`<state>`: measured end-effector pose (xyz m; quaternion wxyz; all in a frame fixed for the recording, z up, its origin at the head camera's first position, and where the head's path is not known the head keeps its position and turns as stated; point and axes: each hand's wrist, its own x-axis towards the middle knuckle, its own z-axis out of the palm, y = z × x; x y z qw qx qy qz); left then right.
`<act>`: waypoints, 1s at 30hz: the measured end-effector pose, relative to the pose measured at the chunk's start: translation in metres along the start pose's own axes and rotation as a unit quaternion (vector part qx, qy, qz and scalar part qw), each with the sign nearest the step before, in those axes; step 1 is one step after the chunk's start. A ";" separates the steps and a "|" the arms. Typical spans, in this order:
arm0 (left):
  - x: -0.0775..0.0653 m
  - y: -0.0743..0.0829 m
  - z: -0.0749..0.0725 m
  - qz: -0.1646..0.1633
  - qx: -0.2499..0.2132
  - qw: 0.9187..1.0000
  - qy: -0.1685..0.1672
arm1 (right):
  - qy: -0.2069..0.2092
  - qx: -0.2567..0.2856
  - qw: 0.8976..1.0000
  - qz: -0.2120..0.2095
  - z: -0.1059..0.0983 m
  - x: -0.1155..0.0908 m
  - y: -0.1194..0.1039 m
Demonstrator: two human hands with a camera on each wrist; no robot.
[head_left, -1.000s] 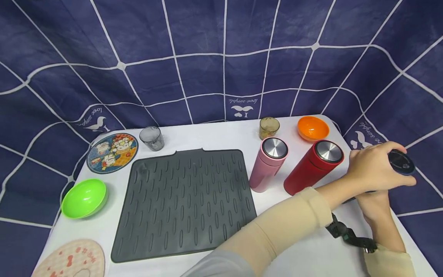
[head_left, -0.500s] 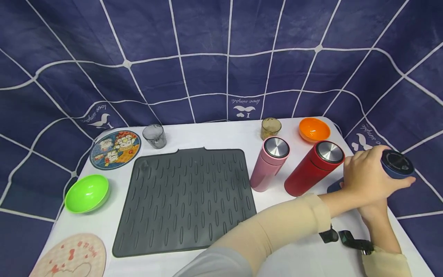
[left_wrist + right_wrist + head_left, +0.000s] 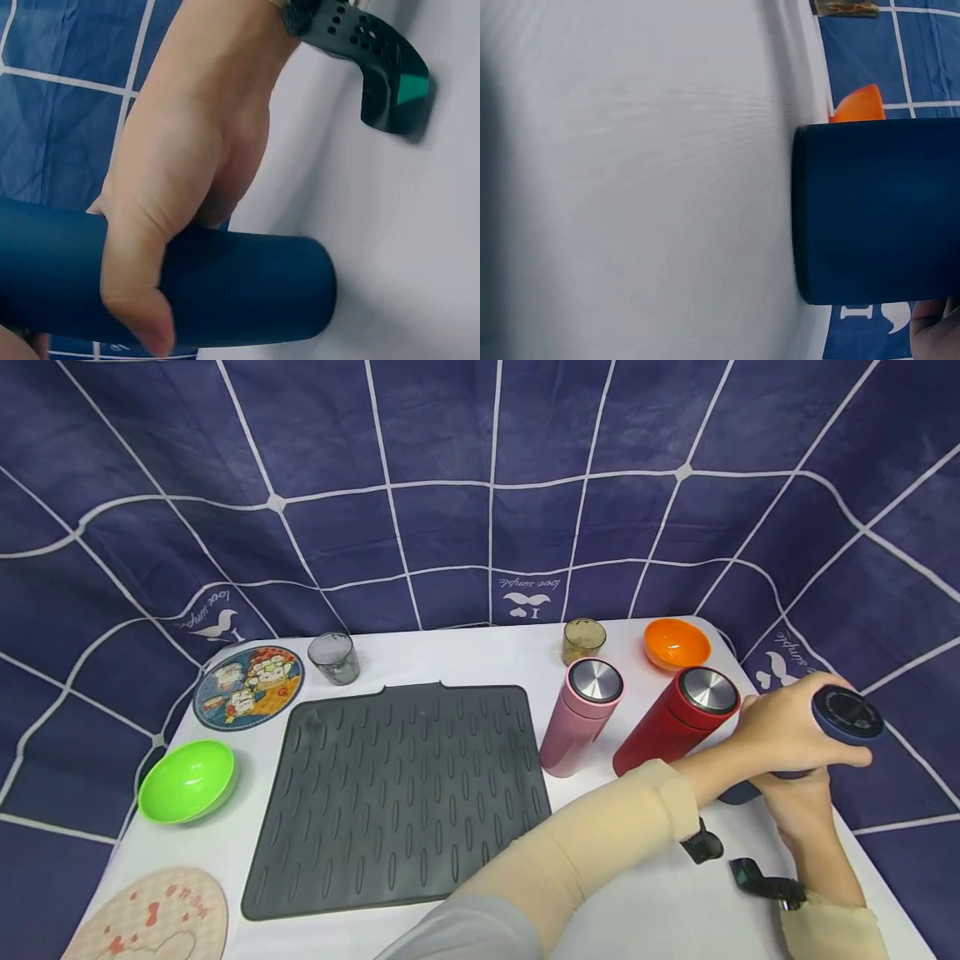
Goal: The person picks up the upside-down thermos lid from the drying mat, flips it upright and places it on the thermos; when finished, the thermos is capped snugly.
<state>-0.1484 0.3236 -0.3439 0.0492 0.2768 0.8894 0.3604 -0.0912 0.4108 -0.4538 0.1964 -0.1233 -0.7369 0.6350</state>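
Observation:
Both hands are on a dark blue thermos [image 3: 738, 792] at the right end of the table. My left hand [image 3: 783, 727] grips its lid [image 3: 847, 714] from above, thumb stretched along the near side. Lower down, my right hand [image 3: 797, 797] holds the body, partly hidden under the left arm in the head view. In the left wrist view the right hand [image 3: 165, 195] wraps the thermos body [image 3: 247, 289], thumb across it. The right wrist view shows the thermos base [image 3: 877, 214] with a few fingertips [image 3: 934, 334] at the corner.
Left of the hands stand a red thermos [image 3: 663, 727] and a pink thermos [image 3: 573, 727]. Behind them are an amber cup [image 3: 582, 642] and orange bowl [image 3: 677, 644]. A grey mat [image 3: 405, 793] lies mid-table; a grey cup [image 3: 334, 658], green bowl [image 3: 187, 782] and round mats [image 3: 249, 687] lie left.
Both hands and the blue thermos have shifted slightly left. The thermos base has come nearer to me. The head view has moved a little, and the other things stay in place.

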 end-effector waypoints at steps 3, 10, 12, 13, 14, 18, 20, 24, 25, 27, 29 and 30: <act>-0.001 0.002 0.000 -0.015 -0.008 1.000 0.026 | 0.022 -0.045 0.999 -0.009 0.002 0.002 0.002; -0.003 0.005 0.003 -0.015 0.006 0.999 0.047 | 0.044 -0.112 0.993 -0.018 0.000 0.002 0.003; -0.002 0.004 0.002 -0.008 0.007 0.999 0.030 | 0.030 -0.081 0.996 -0.011 -0.002 0.002 0.002; -0.001 0.003 0.002 -0.006 0.007 1.000 0.022 | 0.024 -0.072 0.997 -0.010 -0.003 0.002 0.001; 0.000 0.004 0.002 -0.004 0.009 1.000 0.014 | 0.018 -0.060 0.998 -0.010 -0.004 0.003 0.000; 0.005 0.005 0.002 0.002 0.011 1.000 -0.011 | 0.002 -0.068 0.998 -0.018 -0.007 0.003 -0.002; 0.006 0.006 0.002 0.006 0.008 1.000 -0.021 | -0.003 -0.067 0.998 -0.021 -0.008 0.003 -0.001; 0.007 0.006 0.002 0.007 0.000 0.999 -0.034 | -0.016 -0.065 0.997 -0.026 -0.011 0.003 0.001; 0.007 0.006 0.002 0.006 0.000 0.999 -0.035 | -0.021 -0.054 0.998 -0.027 -0.011 0.003 0.002; 0.007 0.006 0.001 0.004 0.001 0.999 -0.034 | -0.036 -0.037 0.998 -0.029 -0.012 0.003 0.003; 0.006 0.005 0.001 0.003 0.000 0.999 -0.032 | -0.050 -0.013 0.998 -0.028 -0.014 0.003 0.003; 0.005 0.005 0.002 0.002 -0.002 1.000 -0.030 | -0.054 -0.004 0.998 -0.026 -0.015 0.003 0.002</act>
